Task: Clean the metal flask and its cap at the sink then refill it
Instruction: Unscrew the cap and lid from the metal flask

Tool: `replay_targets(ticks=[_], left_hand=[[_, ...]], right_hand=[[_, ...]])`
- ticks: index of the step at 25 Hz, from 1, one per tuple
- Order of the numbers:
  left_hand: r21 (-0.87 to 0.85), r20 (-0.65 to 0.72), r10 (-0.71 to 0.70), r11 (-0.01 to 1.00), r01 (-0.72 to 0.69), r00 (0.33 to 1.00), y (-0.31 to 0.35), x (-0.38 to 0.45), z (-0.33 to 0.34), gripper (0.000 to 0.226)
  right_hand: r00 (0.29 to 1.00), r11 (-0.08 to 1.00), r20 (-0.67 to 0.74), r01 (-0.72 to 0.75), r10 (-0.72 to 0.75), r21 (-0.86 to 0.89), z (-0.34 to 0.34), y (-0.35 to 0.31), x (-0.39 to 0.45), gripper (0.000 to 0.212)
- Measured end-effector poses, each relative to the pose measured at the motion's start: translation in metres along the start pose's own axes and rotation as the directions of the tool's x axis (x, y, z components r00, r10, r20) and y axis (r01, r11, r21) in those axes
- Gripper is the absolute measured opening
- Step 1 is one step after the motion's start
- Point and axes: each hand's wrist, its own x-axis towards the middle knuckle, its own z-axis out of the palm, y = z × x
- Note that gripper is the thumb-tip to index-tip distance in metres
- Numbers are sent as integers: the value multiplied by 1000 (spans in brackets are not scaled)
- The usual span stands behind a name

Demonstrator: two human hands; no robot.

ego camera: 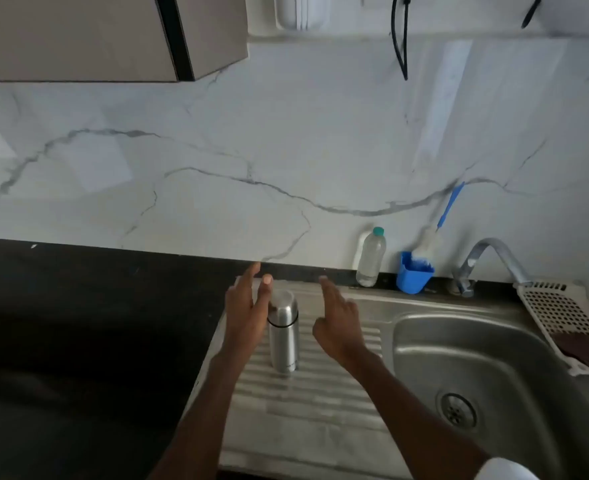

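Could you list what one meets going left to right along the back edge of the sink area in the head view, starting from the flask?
Metal flask on the drainboard → clear plastic bottle with a teal cap → blue holder with a brush → tap → white perforated basket.

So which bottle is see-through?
The small plastic bottle with the green cap, standing by the wall. The steel flask between the hands is shiny metal.
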Motion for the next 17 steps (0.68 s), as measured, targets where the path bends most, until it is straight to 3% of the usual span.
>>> replay_targets(ticks=[2, 4, 6, 11, 15, 17], left_hand=[[-137, 49, -129, 981, 135, 990, -12, -12, 8, 80], [-138, 153, -139, 977, 160, 978, -19, -27, 15, 76], [-95, 178, -118, 986, 137, 977, -23, -32, 21, 67], [-94, 104, -90, 991, 100, 991, -20, -19, 22, 62], [-351, 102, -160, 918, 186, 982, 17, 0, 12, 53], [-514, 186, -142, 829, 219, 972, 37, 14, 6, 55]], right_hand=[[984, 980, 177, -65, 32, 186, 18, 0, -8, 95], [938, 944, 345, -81, -37, 320, 37, 0, -17, 92], [940, 900, 333, -79, -76, 429, 54, 0, -17, 83], [970, 827, 244, -151, 17, 541, 61, -7, -14, 60], [960, 738, 279, -176, -16, 651, 18, -18, -11, 55], [936, 672, 346, -219, -59, 707, -11, -23, -10, 43]])
